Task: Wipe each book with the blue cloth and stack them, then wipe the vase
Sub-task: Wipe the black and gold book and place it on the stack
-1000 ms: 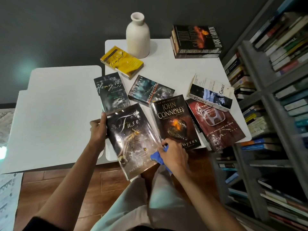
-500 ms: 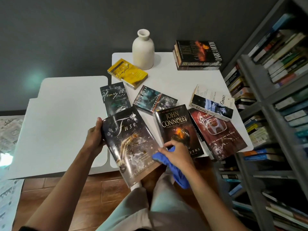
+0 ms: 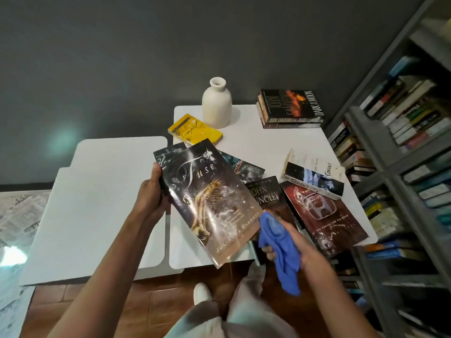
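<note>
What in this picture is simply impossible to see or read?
Head view only:
- Henry book: mostly covered by the lifted Fuse book.
- John Connolly book: lower cover hidden behind Fuse, the blue cloth and the right hand.
- Left hand: fingers hidden behind Fuse.
- Books under Dark of the Moon: titles too small.
- Shelf spines: blurred.

Seven loose books are visible: one Fuse book (image 3: 207, 198), one Henry book (image 3: 162, 157), one yellow book (image 3: 195, 130), one teal book (image 3: 246, 168), one John Connolly book (image 3: 267, 193), one red book (image 3: 324, 215) and one Contact book (image 3: 314, 176), which may be two volumes. One stack of books (image 3: 290, 108) has an unreadable count, and the bookshelf (image 3: 380, 147) holds too many to count. Other items: one vase (image 3: 216, 103), one blue cloth (image 3: 280, 245), two hands (left hand (image 3: 151, 191), right hand (image 3: 300, 247)) and two surfaces, the right tabletop (image 3: 263, 142) and the left tabletop (image 3: 97, 191).
</note>
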`<state>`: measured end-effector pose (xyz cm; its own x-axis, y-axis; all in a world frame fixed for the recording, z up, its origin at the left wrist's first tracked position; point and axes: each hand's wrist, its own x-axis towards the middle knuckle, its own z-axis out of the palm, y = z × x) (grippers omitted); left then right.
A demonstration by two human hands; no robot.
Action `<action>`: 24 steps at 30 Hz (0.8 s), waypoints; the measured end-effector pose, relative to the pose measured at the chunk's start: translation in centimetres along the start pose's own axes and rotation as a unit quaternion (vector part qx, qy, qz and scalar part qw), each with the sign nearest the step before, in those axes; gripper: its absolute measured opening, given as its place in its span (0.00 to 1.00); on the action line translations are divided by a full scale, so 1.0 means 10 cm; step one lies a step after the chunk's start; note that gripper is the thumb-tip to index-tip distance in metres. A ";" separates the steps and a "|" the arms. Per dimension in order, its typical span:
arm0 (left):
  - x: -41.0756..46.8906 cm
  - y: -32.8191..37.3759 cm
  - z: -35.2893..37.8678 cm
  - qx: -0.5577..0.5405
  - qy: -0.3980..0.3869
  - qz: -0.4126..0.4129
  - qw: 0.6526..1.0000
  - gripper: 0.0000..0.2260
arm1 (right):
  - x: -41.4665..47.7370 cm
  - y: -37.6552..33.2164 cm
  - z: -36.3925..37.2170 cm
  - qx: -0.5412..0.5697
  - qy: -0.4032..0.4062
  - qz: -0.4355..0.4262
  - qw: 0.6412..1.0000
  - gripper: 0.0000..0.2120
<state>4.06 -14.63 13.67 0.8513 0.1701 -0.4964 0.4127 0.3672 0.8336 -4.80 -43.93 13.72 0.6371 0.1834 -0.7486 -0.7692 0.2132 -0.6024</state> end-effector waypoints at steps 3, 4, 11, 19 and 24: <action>-0.05 -0.01 0.11 0.001 -0.029 -0.011 1.000 0.20 | -0.02 -0.16 -0.05 0.031 0.009 -0.039 0.999 0.25; -0.08 -0.01 0.15 -0.013 -0.049 -0.020 0.999 0.19 | 0.00 -0.23 -0.10 0.059 0.024 -0.043 0.997 0.17; -0.09 0.17 0.14 -0.049 -0.153 -0.100 0.982 0.14 | -0.11 -0.78 -0.38 0.013 0.087 -0.065 0.994 0.13; -0.21 0.26 0.52 0.045 -0.241 -0.103 0.964 0.20 | 0.04 -1.20 -0.54 -0.023 0.072 -0.039 0.996 0.24; -0.20 0.15 0.51 -0.019 -0.243 -0.146 0.959 0.25 | 0.18 -1.40 -0.53 -0.028 0.091 -0.019 0.995 0.16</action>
<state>4.62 -19.13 17.18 0.7562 -0.3869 -0.5277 0.6515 0.3689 0.6630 6.87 -51.62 19.31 0.6501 -0.0013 -0.7599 -0.7497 0.1622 -0.6416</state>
